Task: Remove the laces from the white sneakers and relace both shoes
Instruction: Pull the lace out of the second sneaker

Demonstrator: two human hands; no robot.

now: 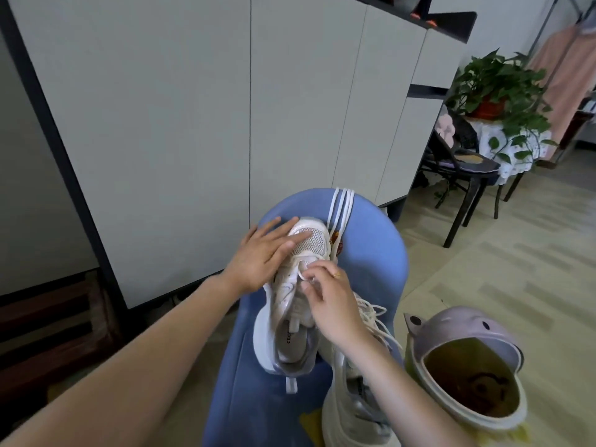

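R grip (317,280) pinches lace at sneaker (298,285) w/ L grip (261,256) flat on toe.

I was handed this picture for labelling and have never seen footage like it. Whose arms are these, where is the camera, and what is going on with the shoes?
There is no machine here. The one picture comes from a wide-angle camera worn on a person's head, looking forward and down, so the two arms are that person's own.

The left hand lies flat with straight fingers on the toe of a white sneaker, steadying it on a blue seat. The right hand pinches a lace end at the eyelets. Loose white laces lie draped over the top edge of the seat. A second sneaker, with lace still on it, lies lower right. Beside it stands a lilac pot-like container with brownish insides. A white cabinet stands behind.
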